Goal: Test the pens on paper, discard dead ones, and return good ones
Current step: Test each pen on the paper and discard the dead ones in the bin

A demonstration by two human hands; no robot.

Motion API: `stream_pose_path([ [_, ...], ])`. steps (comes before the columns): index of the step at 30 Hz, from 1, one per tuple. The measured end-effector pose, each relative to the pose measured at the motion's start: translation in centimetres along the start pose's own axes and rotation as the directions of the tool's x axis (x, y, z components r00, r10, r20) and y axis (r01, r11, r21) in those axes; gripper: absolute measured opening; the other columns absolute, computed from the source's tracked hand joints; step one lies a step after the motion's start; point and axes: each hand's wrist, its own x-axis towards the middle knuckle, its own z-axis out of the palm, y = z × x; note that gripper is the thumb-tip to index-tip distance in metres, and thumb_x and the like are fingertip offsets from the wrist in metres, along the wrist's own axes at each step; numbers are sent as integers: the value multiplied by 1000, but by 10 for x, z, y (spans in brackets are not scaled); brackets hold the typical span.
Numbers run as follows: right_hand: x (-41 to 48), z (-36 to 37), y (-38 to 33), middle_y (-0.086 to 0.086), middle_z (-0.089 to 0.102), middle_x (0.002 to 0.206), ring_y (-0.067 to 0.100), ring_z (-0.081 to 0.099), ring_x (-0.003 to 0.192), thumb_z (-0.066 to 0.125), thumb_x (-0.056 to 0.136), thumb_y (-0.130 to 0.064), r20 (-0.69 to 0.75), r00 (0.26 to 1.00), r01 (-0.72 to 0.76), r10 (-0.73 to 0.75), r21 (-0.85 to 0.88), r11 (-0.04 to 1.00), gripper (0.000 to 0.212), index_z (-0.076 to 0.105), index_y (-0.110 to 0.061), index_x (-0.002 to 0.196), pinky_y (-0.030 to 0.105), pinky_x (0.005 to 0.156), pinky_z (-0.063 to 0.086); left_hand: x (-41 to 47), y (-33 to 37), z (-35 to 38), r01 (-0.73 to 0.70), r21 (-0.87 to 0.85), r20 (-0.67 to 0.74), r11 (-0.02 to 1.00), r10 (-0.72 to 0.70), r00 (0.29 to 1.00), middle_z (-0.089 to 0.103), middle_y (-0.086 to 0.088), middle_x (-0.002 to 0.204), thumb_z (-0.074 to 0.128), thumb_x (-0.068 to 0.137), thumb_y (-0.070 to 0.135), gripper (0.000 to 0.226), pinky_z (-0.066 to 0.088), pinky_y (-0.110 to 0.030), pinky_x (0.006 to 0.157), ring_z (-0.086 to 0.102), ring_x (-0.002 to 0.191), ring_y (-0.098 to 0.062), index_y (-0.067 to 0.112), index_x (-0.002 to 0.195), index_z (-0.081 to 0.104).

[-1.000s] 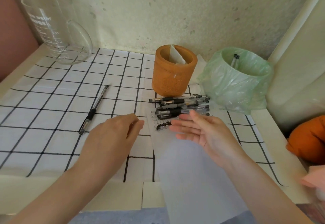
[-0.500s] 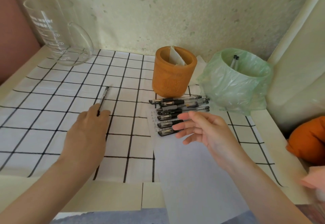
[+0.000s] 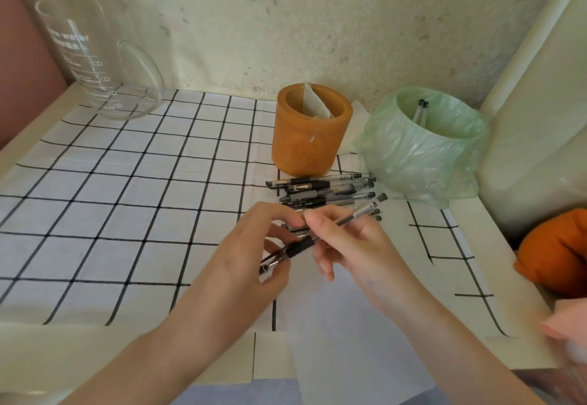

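Both my hands hold one black gel pen [image 3: 330,231] above the white paper [image 3: 343,334]. My left hand [image 3: 254,255] grips its tip end, where the black grip and metal point sit. My right hand [image 3: 346,246] pinches the clear barrel further up. Several more black pens [image 3: 324,190] lie in a row on the top of the paper, just beyond my fingers. Behind them stands an orange pen holder [image 3: 313,133] with a folded paper inside. To its right is a bin lined with a green bag [image 3: 422,147], with two pens sticking out of it.
A black-and-white grid cloth [image 3: 127,201] covers the table. A big clear glass measuring jug [image 3: 98,58] stands at the back left. An orange object [image 3: 556,252] lies off the table's right edge. A wall closes the back.
My left hand reached left to the lone pen on the cloth, picked it up and brought it to the middle. My right hand closed on its barrel.
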Motion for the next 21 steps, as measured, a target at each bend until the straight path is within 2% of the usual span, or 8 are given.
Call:
stream_pose_path([
  [3,-1,-2,1,4,58,55,18,51,44,62,81,-29,-95,994,65,-62,31,997,31,68,-1,92,25,43,42,-2,0,5,139,-46,-29,989,-140,990,58,21,99,58,87,15,28,43,-7,79,57,93,4,36,101,45],
  [6,-3,-4,0,7,59,56,21,54,46,66,85,-24,-99,989,109,-106,28,994,23,66,-2,87,27,43,42,-2,0,7,184,-28,56,983,-182,982,60,22,89,44,92,27,15,41,-10,74,55,88,5,37,102,48],
  [9,-4,-3,-1,6,59,55,20,54,45,65,82,-25,-63,994,97,-95,29,995,24,61,-1,79,27,43,42,-4,3,10,192,-47,121,980,-185,975,57,21,90,38,91,41,19,37,-9,73,50,91,5,39,105,50],
  [11,-5,-3,-2,6,57,54,18,51,44,65,80,-24,-23,995,94,-94,4,996,27,59,2,79,26,42,41,-4,3,13,183,-65,137,981,-173,975,60,19,90,33,88,49,25,39,-13,72,53,90,2,39,102,52],
  [13,-7,-2,-3,8,55,53,17,49,42,68,77,-24,21,996,83,-83,-23,996,23,60,-3,76,24,42,41,-3,2,16,153,-50,123,987,-146,982,61,16,78,30,86,53,30,42,-19,64,55,74,-4,37,93,54],
  [15,-8,-3,-5,10,55,53,17,48,42,70,77,-22,60,995,76,-75,-16,997,16,61,-10,72,23,42,40,-1,4,15,139,-35,93,990,-135,986,53,12,58,31,83,56,33,35,-19,51,44,53,-10,35,87,56],
  [18,-9,-9,-9,7,56,52,15,49,40,67,79,-20,85,994,70,-74,43,997,15,59,-16,67,23,42,40,0,7,12,134,-85,78,987,-128,989,39,6,49,39,82,56,26,27,-18,48,31,48,-11,39,85,59],
  [21,-10,-12,-13,6,57,51,18,50,39,68,81,-19,80,993,78,-81,48,996,20,56,-16,65,25,41,41,-1,8,13,141,-86,96,986,-133,987,44,2,51,40,80,60,25,30,-21,49,36,48,-14,43,89,57],
])
